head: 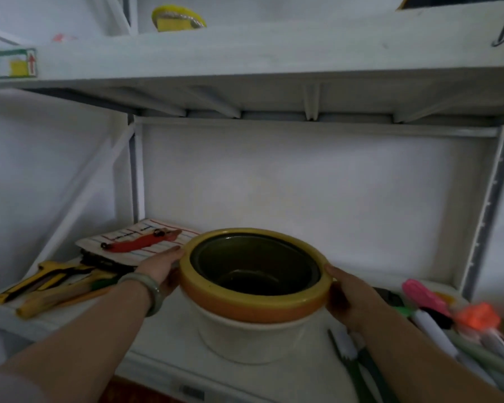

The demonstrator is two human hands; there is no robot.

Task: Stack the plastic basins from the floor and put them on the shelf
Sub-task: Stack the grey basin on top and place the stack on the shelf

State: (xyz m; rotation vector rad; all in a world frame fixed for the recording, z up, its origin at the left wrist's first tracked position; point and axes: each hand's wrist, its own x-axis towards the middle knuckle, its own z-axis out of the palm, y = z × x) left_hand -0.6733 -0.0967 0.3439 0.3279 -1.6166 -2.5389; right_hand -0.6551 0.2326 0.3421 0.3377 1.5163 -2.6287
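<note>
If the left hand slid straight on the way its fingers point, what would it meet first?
Probably the striped cloth with the red thing lying on it: the left hand, pressed on the basin stack, points up and back toward it. Depth is uncertain.

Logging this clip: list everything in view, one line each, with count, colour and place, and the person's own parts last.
stacked basins: four apparently, dark innermost, yellow, orange, white outermost; middle of lower shelf.
shelf unit: one, white; fills the view.
striped cloth: one, white with lines; lower shelf, back left.
red item: one; lying on the cloth.
yellow-black tools: a few; lower shelf, left.
brushes and pens: several, pink, orange, white, green; lower shelf, right.
yellow object: one; upper shelf.
label: one, green-edged; upper shelf front, left.
bracelet: one, pale green; left wrist.
left hand: on the stack's left rim.
right hand: on the right rim.
</note>
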